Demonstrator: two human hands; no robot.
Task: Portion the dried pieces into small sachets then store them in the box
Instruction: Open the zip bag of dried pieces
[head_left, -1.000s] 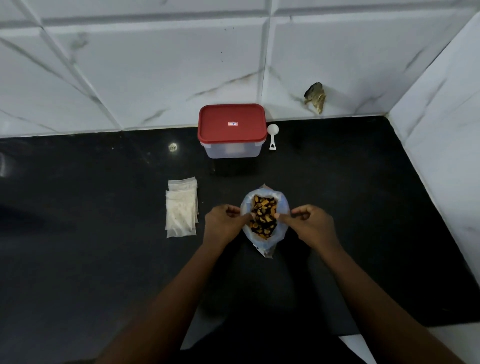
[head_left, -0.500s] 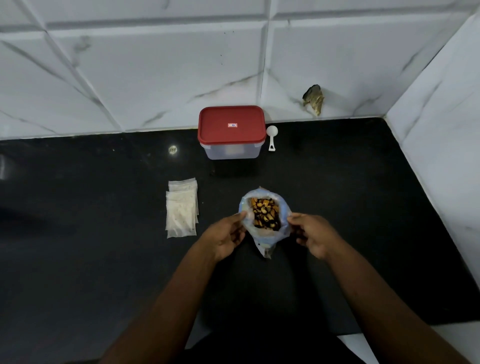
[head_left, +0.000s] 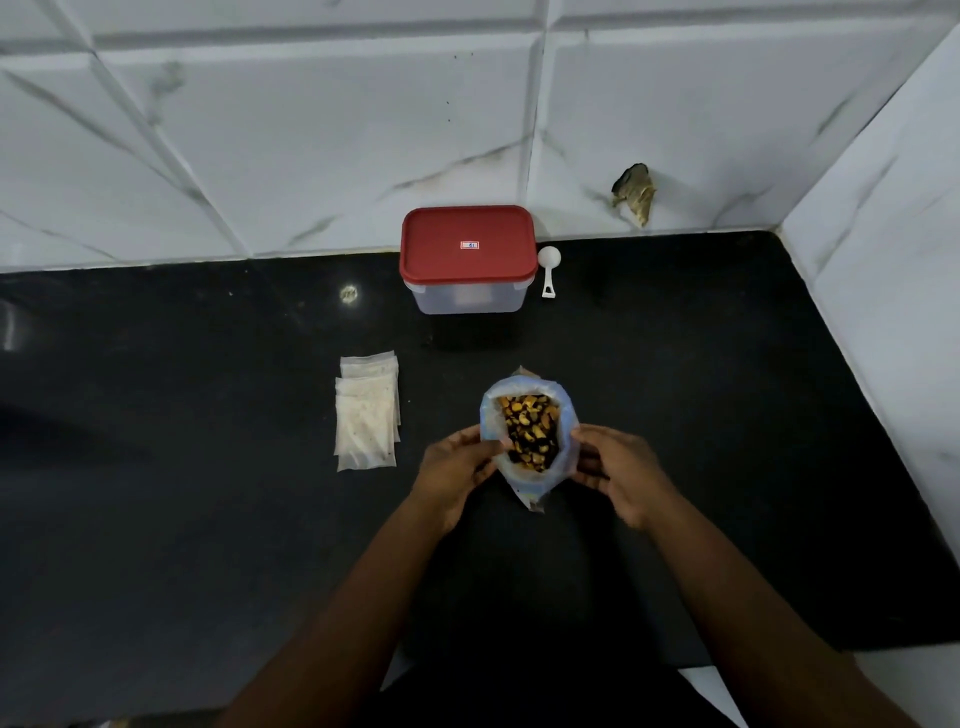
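A plastic bag (head_left: 531, 492) of dried pieces (head_left: 530, 431) is pinched at its sides by left grip (head_left: 457, 474) and right grip (head_left: 619, 474); the mouth is best held wide and upright.

label (head_left: 469, 245) on red lid (head_left: 441, 265), unreadable

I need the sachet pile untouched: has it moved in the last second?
No. The sachet pile lies where it did, left of the red-lidded box and nearer the person than it.
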